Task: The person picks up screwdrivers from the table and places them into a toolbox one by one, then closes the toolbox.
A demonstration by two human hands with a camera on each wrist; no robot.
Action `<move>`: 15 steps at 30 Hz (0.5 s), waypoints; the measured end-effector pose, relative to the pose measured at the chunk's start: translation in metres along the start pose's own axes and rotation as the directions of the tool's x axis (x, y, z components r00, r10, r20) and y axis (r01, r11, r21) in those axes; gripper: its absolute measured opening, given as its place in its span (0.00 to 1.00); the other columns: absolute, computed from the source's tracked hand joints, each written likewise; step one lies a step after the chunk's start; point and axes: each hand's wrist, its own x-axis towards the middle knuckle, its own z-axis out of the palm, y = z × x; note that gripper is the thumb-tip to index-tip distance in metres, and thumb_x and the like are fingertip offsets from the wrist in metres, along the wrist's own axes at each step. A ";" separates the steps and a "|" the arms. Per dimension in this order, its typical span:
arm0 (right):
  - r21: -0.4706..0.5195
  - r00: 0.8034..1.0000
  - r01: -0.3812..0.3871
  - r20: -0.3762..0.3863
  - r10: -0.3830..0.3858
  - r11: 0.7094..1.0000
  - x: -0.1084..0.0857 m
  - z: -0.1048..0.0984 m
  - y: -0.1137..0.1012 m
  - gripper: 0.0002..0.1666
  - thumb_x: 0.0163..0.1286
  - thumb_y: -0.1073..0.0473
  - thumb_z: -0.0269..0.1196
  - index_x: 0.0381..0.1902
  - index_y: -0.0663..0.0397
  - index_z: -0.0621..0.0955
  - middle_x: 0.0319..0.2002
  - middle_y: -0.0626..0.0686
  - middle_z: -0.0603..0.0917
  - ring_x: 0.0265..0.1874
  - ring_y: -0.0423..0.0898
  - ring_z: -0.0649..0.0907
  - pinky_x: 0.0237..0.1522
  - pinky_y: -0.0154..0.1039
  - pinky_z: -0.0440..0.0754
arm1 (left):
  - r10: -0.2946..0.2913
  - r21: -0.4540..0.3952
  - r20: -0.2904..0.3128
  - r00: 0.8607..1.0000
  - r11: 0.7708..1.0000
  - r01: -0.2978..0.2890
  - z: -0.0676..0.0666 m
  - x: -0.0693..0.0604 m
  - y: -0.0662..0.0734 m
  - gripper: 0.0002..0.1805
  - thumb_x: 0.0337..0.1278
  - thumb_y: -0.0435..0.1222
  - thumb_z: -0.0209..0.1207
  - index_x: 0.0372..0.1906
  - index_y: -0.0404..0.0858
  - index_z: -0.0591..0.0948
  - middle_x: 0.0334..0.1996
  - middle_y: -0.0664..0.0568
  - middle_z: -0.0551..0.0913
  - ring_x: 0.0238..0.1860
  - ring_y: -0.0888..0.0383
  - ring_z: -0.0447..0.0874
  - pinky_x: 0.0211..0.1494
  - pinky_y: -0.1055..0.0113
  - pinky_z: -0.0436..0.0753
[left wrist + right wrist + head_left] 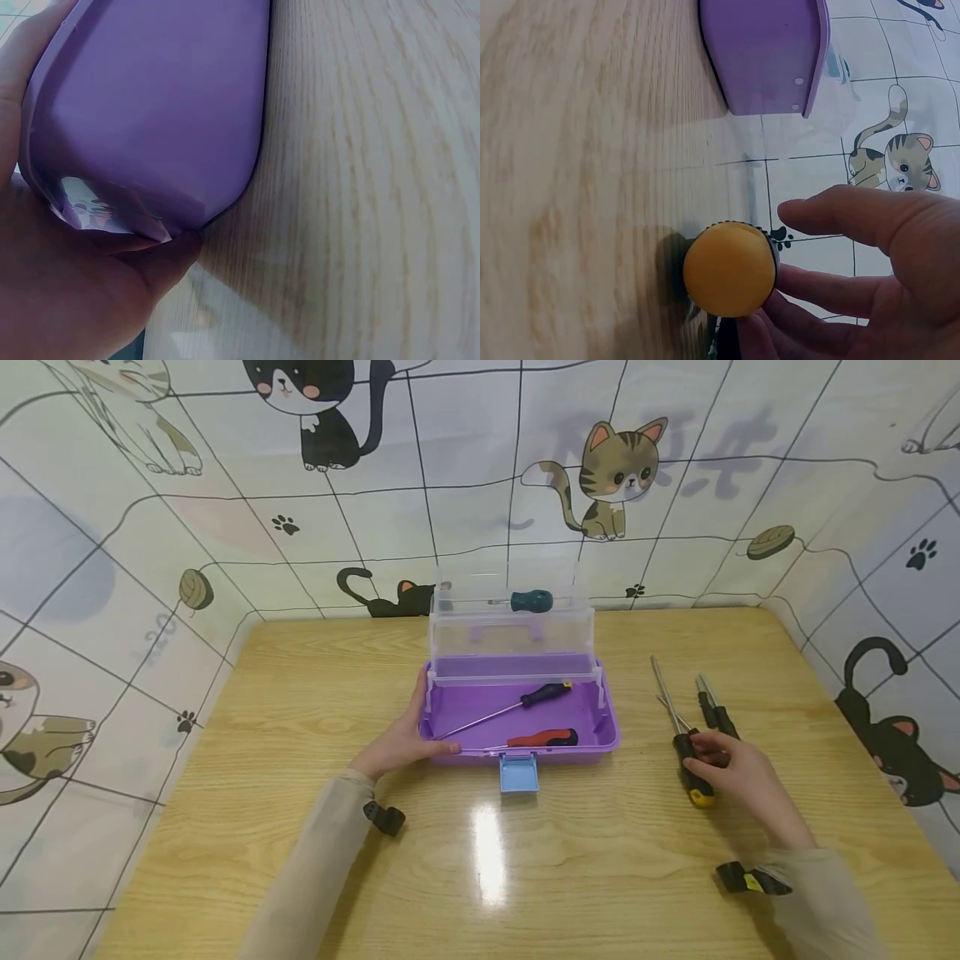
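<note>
My left hand (405, 742) grips the left end of a purple toolbox (611, 739), its thumb on the front rim and its fingers along the side. The box's clear lid (510, 635) is raised. A black screwdriver (546, 694) and a red-and-black screwdriver (543, 738) lie inside; a dark teal screwdriver (531, 602) shows at the lid's upper part. My right hand (738, 772) is at a long black screwdriver with a yellow end (686, 768), fingers touching its handle. In the right wrist view the thumb stands apart from the yellow end (730, 270).
More black-handled screwdrivers (716, 714) lie just behind my right hand, one shaft crossing near the long one. A light blue latch (519, 774) hangs at the toolbox's front. Cat-patterned sheeting (480, 527) rises behind the wooden table (600, 877) and at both sides.
</note>
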 end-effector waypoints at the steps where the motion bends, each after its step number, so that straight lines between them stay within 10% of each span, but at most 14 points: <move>1: -0.003 1.000 -0.002 -0.002 0.002 1.000 -0.001 0.001 0.000 0.27 0.67 0.57 0.65 0.55 0.73 0.74 0.48 0.70 0.79 0.42 0.63 0.81 0.37 0.45 0.79 | -0.003 -0.006 0.004 1.000 1.000 0.003 0.000 0.000 0.002 0.72 0.45 0.34 0.73 0.72 0.61 0.23 0.75 0.56 0.26 0.74 0.52 0.29 0.72 0.47 0.40; 15: -0.020 0.998 -0.055 0.023 0.055 0.998 -0.001 0.009 -0.003 0.40 0.64 0.48 0.67 0.61 0.71 0.66 0.51 0.76 0.74 0.48 0.68 0.76 0.43 0.60 0.75 | -0.023 -0.033 0.026 0.999 0.999 0.024 0.002 -0.013 0.036 0.70 0.47 0.32 0.71 0.74 0.51 0.23 0.75 0.48 0.25 0.74 0.47 0.29 0.72 0.45 0.39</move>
